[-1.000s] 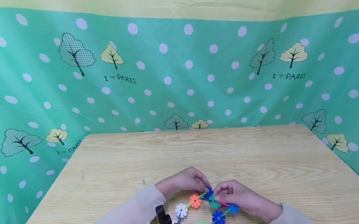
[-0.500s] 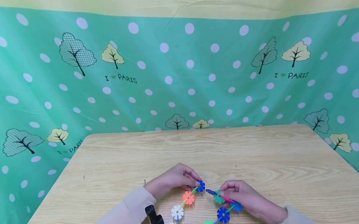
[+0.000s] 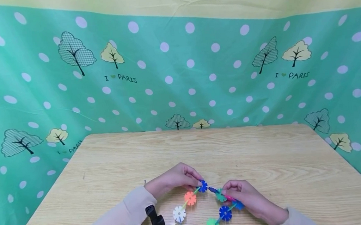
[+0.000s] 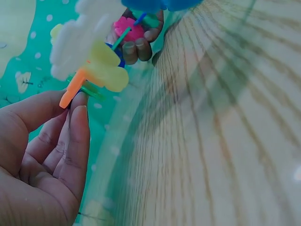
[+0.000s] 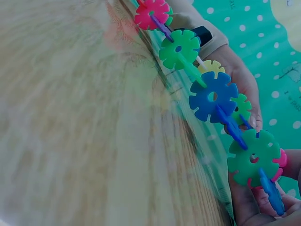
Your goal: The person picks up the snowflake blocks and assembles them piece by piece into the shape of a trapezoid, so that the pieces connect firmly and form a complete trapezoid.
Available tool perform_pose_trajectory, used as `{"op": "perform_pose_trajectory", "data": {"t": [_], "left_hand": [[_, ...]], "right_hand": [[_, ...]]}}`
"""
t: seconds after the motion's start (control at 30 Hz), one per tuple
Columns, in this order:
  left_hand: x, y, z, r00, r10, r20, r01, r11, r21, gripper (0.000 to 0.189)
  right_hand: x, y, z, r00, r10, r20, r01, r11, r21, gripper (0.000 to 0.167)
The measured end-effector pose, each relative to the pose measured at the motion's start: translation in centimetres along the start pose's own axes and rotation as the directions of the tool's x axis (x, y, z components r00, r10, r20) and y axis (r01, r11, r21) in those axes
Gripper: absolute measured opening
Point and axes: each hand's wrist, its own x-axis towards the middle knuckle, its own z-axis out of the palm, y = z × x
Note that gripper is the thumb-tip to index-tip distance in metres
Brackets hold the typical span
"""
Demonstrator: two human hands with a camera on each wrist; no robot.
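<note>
A chain of colourful slotted plastic discs hangs in a loop between both hands, with a small gap at the top. My left hand (image 3: 182, 176) pinches the blue disc (image 3: 203, 186) at one end. Linked below it are an orange disc (image 3: 190, 198) and a white disc (image 3: 179, 213). My right hand (image 3: 246, 197) grips the other end around the pink disc (image 3: 228, 198), beside a teal-green disc (image 3: 220, 195). Past that, a dark blue disc (image 3: 213, 190) points edge-on at the left end, apart from it. The loop's bottom is cut off in the head view.
Below the left forearm lies a black strap-like object (image 3: 155, 218), on or beside the sleeve. The wooden table (image 3: 196, 146) reaches back to a green dotted curtain (image 3: 150, 58). A watch (image 5: 203, 35) shows on the left wrist in the right wrist view.
A second ago the two chain ends were together; the hands have since drawn apart, left hand to the left, opening a gap. Over the last half second almost nothing has moved.
</note>
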Motion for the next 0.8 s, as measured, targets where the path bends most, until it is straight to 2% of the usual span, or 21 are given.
{"op": "perform_pose_trajectory", "data": {"t": [0.63,0.8], "left_hand": [[0.42,0.06,0.6,1.0,0.005,0.011,-0.005,1.0,-0.003,0.012],[0.46,0.07,0.97,1.0,0.015,-0.02,-0.015,1.0,0.008,0.012]], "right_hand": [[0.1,-0.15,0.08,0.999,0.016,-0.032,-0.016,1.0,-0.004,0.016],[0.06,-0.05,0.07,1.0,0.004,-0.018,-0.004,0.999,0.032,0.013]]}}
